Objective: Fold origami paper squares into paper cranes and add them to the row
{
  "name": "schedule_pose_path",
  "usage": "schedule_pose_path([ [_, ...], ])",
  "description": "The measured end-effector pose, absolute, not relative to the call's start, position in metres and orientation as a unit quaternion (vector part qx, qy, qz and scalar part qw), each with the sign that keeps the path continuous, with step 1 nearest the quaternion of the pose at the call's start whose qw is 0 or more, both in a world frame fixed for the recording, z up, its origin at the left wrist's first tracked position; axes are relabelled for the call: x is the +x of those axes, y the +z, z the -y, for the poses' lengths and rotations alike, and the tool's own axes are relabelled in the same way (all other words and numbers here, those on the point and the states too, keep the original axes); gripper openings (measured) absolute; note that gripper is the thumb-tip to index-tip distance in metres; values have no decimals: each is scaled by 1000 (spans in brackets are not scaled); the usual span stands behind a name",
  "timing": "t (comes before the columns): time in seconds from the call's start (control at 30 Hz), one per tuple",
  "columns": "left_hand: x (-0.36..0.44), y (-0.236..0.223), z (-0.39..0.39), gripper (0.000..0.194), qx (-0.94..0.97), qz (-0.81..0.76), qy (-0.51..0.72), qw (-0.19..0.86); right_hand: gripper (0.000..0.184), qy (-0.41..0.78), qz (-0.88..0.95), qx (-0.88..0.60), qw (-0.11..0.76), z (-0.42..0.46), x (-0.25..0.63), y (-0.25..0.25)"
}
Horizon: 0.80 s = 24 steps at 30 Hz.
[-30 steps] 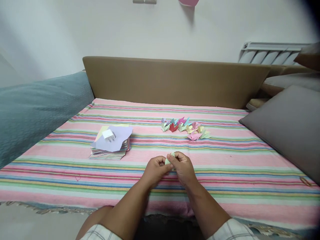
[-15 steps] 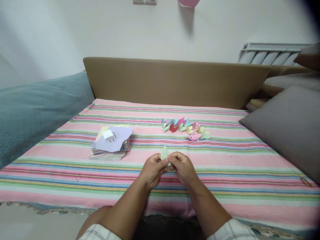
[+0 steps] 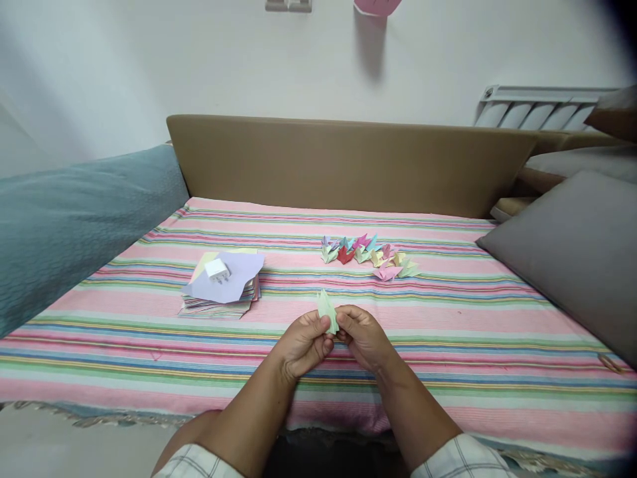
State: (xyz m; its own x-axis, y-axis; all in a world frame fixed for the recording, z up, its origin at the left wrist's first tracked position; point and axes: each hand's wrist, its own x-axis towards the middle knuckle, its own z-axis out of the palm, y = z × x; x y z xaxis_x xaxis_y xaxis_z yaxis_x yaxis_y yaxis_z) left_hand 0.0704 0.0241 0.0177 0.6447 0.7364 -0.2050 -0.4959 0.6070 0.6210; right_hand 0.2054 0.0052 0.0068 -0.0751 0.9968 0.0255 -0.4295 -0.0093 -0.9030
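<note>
A small piece of folded pale green paper (image 3: 327,312) is held upright between both hands, above the striped cloth. My left hand (image 3: 306,342) pinches its lower left side, thumb in front. On its right edge, the thumb and fingers of my right hand (image 3: 363,337) are closed. Beyond the hands sits a cluster of folded paper cranes (image 3: 365,253) in red, pink, blue, green and yellow. To the left lies a stack of coloured paper (image 3: 221,309) with a lilac sheet (image 3: 213,285) on top.
A white plug adapter (image 3: 217,269) rests on the lilac sheet. Striped cloth (image 3: 149,318) covers the seat. A teal cushion (image 3: 89,219) is at the left, a grey pillow (image 3: 577,252) at the right. Behind stands a brown backrest (image 3: 338,166). A brown ring-like item (image 3: 609,362) lies far right.
The green paper has tilted slightly leftward and shows more of its folded layers. My right hand's thumb has shifted to the paper's edge. The cranes and paper stack are unchanged.
</note>
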Motion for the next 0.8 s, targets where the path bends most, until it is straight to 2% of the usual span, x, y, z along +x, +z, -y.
schedule_pose_path([
  [0.13, 69, 17, -24, 34, 258, -233, 346, 871, 20, 575, 446, -350, 590, -6, 210, 6],
  [0.27, 70, 16, -25, 34, 275, -259, 333, 864, 25, 507, 495, -360, 607, -6, 216, 10],
  [0.53, 69, 14, -25, 34, 337, -275, 310, 846, 37, 400, 613, -402, 550, -5, 230, 14],
  [0.7, 68, 16, -26, 42, 347, -282, 317, 836, 38, 321, 660, -421, 534, -5, 233, 18],
  [0.8, 69, 17, -26, 40, 340, -290, 326, 833, 39, 262, 679, -442, 525, -4, 232, 20],
])
